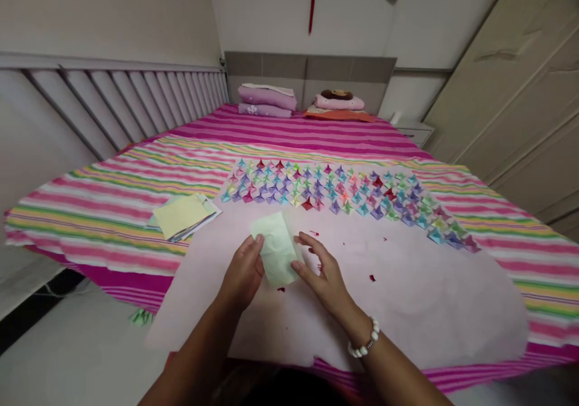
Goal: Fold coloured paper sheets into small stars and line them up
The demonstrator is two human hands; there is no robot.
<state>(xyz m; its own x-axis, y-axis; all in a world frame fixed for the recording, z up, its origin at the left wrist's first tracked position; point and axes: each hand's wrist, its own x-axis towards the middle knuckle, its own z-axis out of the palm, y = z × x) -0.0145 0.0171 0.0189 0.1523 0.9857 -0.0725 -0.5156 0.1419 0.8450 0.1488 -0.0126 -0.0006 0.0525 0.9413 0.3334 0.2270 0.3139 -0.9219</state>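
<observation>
A pale green sheet of paper with faint creases is held up above the white sheet. My left hand pinches its left edge, thumb on top. At the paper's right side is my right hand, thumb and fingers apart. Its thumb tip is at the paper's edge; whether it touches, I cannot tell. Beyond both hands, rows of small folded paper pieces in many colours stand on the white sheet. To the left lies a stack of paper sheets, a yellow one on top.
Small dark red scraps are scattered on the white sheet. Under it is a bed with a striped cover. Folded bedding sits by the headboard. A slatted rail runs along the left, a wardrobe along the right.
</observation>
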